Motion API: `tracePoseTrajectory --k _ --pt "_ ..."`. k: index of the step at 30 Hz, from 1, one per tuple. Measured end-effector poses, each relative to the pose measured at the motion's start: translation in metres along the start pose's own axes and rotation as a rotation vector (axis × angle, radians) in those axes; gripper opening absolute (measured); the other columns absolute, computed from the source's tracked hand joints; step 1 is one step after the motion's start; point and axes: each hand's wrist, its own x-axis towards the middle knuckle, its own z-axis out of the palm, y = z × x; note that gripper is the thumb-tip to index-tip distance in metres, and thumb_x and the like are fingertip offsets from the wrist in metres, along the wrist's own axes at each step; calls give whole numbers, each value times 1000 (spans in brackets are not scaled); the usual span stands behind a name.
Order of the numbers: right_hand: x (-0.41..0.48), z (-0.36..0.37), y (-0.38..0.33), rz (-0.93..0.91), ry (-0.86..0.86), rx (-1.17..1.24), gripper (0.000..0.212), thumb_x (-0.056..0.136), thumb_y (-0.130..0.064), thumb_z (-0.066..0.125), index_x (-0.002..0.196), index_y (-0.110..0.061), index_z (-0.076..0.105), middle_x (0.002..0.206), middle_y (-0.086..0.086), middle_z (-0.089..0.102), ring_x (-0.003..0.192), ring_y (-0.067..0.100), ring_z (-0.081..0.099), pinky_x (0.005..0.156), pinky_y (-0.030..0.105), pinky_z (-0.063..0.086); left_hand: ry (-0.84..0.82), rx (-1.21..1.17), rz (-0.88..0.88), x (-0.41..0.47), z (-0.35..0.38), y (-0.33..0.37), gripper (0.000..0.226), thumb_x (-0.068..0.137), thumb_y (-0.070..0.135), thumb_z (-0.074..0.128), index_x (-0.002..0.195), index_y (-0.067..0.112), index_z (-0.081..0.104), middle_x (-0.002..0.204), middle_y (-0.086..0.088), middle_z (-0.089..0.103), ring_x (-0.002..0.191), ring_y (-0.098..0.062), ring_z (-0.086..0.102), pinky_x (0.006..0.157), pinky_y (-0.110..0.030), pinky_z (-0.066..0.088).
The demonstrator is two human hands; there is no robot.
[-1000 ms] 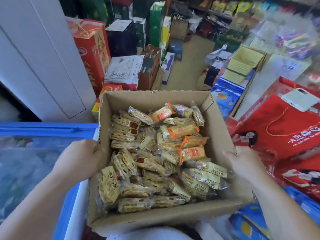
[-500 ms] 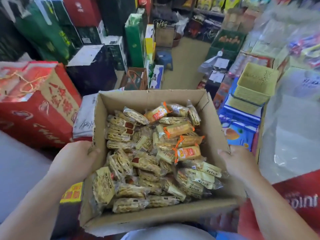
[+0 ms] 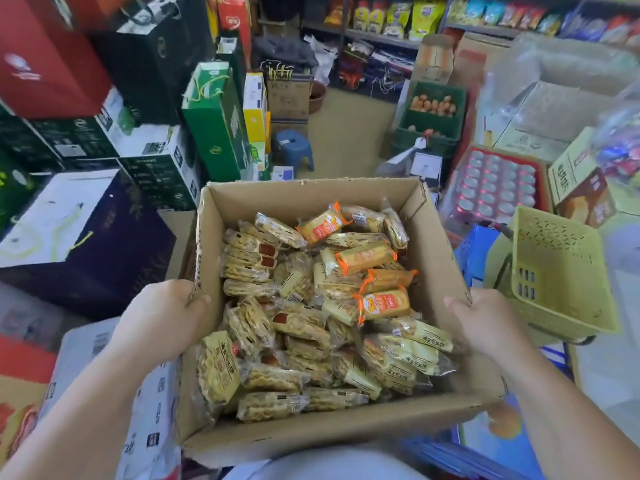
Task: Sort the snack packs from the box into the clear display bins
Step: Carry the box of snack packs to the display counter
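An open cardboard box is held in front of my body, above the shop floor. It is full of snack packs, mostly yellow-beige wrappers, with several orange-ended packs toward the right and back. My left hand grips the box's left wall, thumb over the rim. Over on the opposite wall, my right hand holds on in the same way. No clear display bins can be made out with certainty.
Stacked gift boxes crowd the left. A green carton and a blue stool stand ahead by the tan floor aisle. On the right: a yellow-green basket, a tray of cans, an egg crate. Shelves line the back.
The view has swung right and forward with the box carried along: the blue freezer and white wall are gone, the aisle and basket are closer. Both hands keep their grip.
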Motion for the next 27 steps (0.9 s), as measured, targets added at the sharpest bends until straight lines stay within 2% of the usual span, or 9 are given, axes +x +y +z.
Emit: tracePoseTrajectory --k 9,17,19,21,23,25,27 --pt "172 -17 -37 182 109 82 55 93 -27 68 58 -15 27 52 3 29 49 25 34 52 35 21 -56 94 217 241 -8 124 45 100 31 61 61 11 51 60 -5 56 57 -22 54 49 -28 32" --pt "366 -32 -21 280 115 37 50 95 -31 65 59 -7 40 59 8 46 58 26 43 52 37 23 -115 151 289 422 28 278 43 101 30 59 63 13 51 65 -8 57 62 -22 54 53 -30 36" --pt "408 -45 -14 318 119 54 48 96 -32 64 60 -8 43 62 7 48 60 24 47 52 37 24 -137 172 328 460 33 327 40 101 33 57 66 14 53 73 -11 62 67 -26 58 59 -33 43" --pt "442 -59 -4 372 120 65 46 97 -35 62 62 -11 43 64 4 47 69 32 53 58 37 29 -144 217 377 497 38 376 38 102 35 56 68 17 52 80 -12 63 77 -33 59 65 -36 46" --pt "468 -69 8 433 138 86 46 98 -36 60 63 -13 43 63 2 46 70 32 50 61 38 30 -146 227 434 530 45 422 38 101 35 57 70 16 53 75 -9 60 73 -30 58 60 -34 42" --pt "488 -76 20 493 176 124 47 99 -35 59 61 -14 41 60 2 46 63 26 47 56 37 28 -167 212 500 562 56 469 39 101 34 59 69 13 54 69 -7 59 64 -24 56 56 -34 40" --pt "503 -78 32 567 200 157 45 99 -33 58 60 -15 45 60 4 51 65 28 52 56 36 29 -209 225 582 595 72 516 41 100 33 60 66 12 52 65 -7 57 60 -23 54 55 -34 39"
